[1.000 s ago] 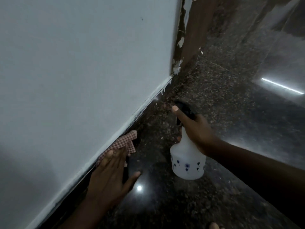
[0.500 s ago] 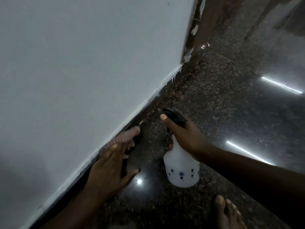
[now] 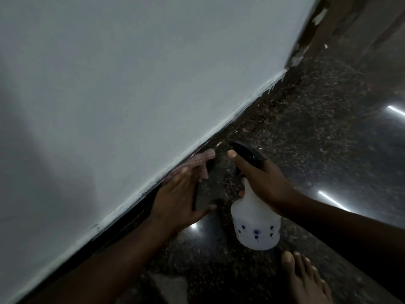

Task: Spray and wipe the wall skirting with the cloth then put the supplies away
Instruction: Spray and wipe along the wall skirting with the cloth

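Two supplies, two very different grips

From my remote seat: left hand (image 3: 182,194) has its fingers spread nearly flat, pinning the checked cloth (image 3: 200,160) against the dark skirting (image 3: 140,201) under the white wall (image 3: 131,84). Soft and floppy, so palm pressure should work best. Right hand (image 3: 265,181) is curled around the neck of the white spray bottle (image 3: 256,224), just right of the cloth. Probably light plastic, maybe slick if wet.

Open dark floor (image 3: 328,132) stretches right and ahead along the skirting (image 3: 245,119), nothing lying on it there. Between wall (image 3: 131,84) and spray bottle (image 3: 256,224) the gap is narrow, and a bare foot (image 3: 304,279) blocks the near right.
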